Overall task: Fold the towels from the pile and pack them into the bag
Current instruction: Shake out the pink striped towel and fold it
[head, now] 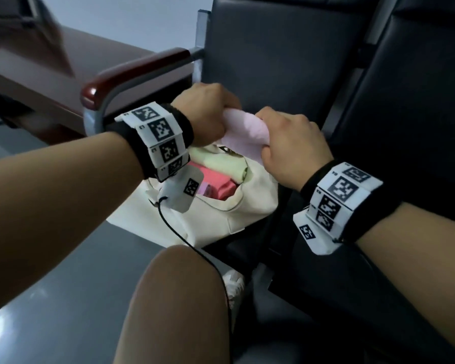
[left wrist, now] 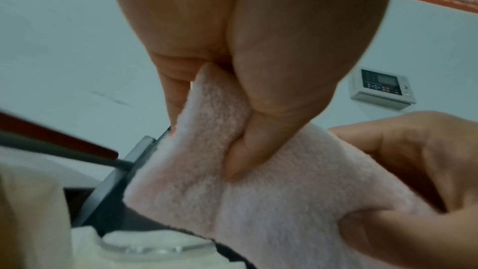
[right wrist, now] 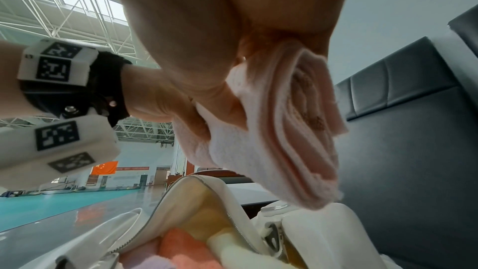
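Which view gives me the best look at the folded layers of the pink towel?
The right wrist view: the pink towel shows its stacked folds end-on above the open bag. The left wrist view shows only its fluffy flat side under the left hand grip. The head view hides most of it between both hands.

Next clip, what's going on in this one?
A person is packing towels into a cream bag that sits open on a dark seat. Both the left hand and the right hand grip a folded pale pink towel above the opening. A yellow towel and a coral towel lie inside.
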A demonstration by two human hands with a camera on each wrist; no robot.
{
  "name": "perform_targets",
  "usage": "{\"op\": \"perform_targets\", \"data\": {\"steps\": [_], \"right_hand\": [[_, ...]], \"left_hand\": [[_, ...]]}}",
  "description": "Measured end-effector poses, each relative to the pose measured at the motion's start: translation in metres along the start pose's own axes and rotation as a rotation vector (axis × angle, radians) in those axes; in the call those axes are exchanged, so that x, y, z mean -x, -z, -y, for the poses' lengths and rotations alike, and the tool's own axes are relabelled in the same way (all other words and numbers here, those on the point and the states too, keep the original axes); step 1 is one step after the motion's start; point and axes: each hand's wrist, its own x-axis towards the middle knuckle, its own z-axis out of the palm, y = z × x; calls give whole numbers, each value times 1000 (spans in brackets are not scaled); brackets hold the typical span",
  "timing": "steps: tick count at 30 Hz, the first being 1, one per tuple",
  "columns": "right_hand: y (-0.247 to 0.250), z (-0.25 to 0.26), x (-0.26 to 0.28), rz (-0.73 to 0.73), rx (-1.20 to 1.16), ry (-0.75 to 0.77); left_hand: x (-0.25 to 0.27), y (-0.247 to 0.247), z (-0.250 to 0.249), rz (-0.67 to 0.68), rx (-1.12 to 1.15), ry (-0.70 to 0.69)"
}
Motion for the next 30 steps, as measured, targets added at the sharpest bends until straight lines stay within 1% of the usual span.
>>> {"op": "perform_targets", "data": {"steps": [5,11,14,16,19,23,26,28,30], "right_hand": [[8,13,-12,-51,-50,37],[35,38,-30,-133,-77,88],[44,49,-36,-155,-70,109],[44,53,-38,-154,-58,109],[37,56,-36,-133,-32,103],[22,53,-33,-105,-2,89],[13,49,-34,-94,0,75],[9,46,-35,-91,0,62],[5,45,-37,-97,-1,50]], "left_hand": [[-4,33,8,-1,-90,-51],[-2,94,18,30,-261,-70],[5,110,22,14,-268,-54],[11,108,23,2,-258,-34],[18,93,27,-16,-222,6],[21,66,30,-38,-163,-5],[21,51,29,-27,-124,45],[21,43,28,-47,-104,83],[23,35,28,-72,-93,89]]}}
